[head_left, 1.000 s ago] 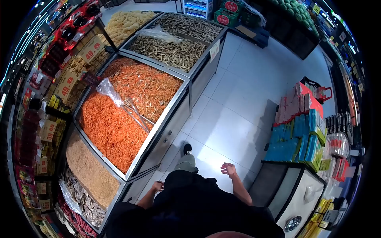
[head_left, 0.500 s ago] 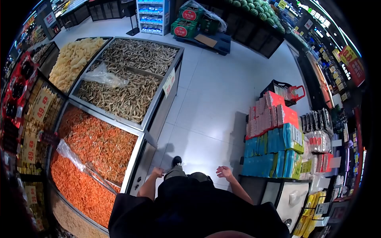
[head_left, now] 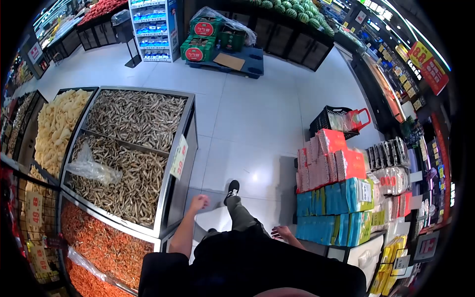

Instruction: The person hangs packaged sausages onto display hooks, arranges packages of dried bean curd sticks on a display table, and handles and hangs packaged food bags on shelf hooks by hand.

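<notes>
My left hand swings forward at the end of a bare forearm, its fingers loosely bent and nothing held. It is nearest the side of the bin of small dried fish, apart from it. My right hand hangs low by my hip with fingers apart, also without anything in it. Close to that hand, without contact, are stacked blue-green packages. Below, one dark shoe with white stripes is stepping on the pale tiled floor.
Orange dried shrimp fill a bin at lower left, with pale yellow dried food beyond. Red packages and a black basket stand right. Ahead are a pallet with green boxes and a blue-white shelf.
I have moved forward along the aisle; the bins shift down and left in view. My left hand has swung forward and my right hand back. One leg now extends ahead.
</notes>
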The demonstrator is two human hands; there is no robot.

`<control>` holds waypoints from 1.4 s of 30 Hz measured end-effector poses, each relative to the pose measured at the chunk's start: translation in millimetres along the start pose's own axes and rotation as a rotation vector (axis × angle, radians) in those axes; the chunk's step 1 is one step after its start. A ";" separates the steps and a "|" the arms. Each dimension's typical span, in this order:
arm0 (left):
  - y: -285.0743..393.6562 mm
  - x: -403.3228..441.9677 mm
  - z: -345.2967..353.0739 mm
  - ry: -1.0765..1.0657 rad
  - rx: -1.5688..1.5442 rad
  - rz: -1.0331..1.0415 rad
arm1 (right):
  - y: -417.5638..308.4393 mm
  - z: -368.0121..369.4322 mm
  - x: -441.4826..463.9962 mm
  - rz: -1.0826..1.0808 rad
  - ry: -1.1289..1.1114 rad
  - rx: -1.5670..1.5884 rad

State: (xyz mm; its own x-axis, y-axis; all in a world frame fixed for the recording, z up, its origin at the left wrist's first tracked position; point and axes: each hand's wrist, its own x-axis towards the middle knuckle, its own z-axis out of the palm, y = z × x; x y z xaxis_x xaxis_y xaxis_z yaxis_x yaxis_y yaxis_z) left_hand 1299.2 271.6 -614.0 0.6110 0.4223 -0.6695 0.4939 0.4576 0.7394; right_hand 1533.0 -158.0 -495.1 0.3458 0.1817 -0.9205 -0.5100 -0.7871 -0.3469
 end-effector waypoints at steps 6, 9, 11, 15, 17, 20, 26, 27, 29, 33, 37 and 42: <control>-92.5 -21.6 -0.4 0.349 -0.350 -0.486 | -135.8 -79.2 78.3 0.036 0.019 -0.052; -60.4 -21.2 19.1 0.296 -0.296 -0.529 | -245.5 -114.2 129.5 -0.034 0.079 -0.045; -28.9 -10.8 32.8 0.323 -0.299 -0.378 | -312.7 -125.5 183.6 -0.117 0.011 -0.056; 20.6 43.9 51.2 0.347 -0.270 -0.064 | -484.8 -72.9 213.8 -0.318 -0.082 -0.292; 14.7 110.8 45.2 0.404 -0.051 0.005 | -563.9 -30.0 211.8 -0.412 -0.162 -0.310; 75.4 153.1 19.3 0.341 0.306 0.118 | -655.3 24.8 216.0 -0.547 -0.251 -0.417; 150.8 240.9 -24.8 0.354 0.328 0.163 | -766.7 43.6 238.5 -0.581 -0.287 -0.693; 162.3 251.4 -29.6 0.344 0.284 0.122 | -773.9 32.9 258.0 -0.536 -0.267 -0.692; 182.8 269.0 -36.5 0.332 0.171 0.031 | -805.3 9.1 284.6 -0.438 -0.209 -0.687; 211.5 286.6 -42.3 0.362 -0.111 -0.153 | -837.8 -11.9 308.7 -0.213 -0.132 -0.631; 236.0 308.1 -27.2 0.471 -0.395 -0.262 | -891.8 -6.5 321.4 -0.067 -0.150 -0.670; 282.3 352.8 -9.7 0.648 -0.655 -0.354 | -1019.1 33.4 380.5 -0.046 -0.216 -0.739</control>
State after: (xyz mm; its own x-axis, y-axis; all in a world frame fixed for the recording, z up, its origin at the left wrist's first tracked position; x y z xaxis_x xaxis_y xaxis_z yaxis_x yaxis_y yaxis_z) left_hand 1648.2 557.4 -642.1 -0.0595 0.4351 -0.8984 0.0235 0.9004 0.4345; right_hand 2158.0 733.0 -497.8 0.1540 0.2753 -0.9490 0.1860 -0.9513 -0.2458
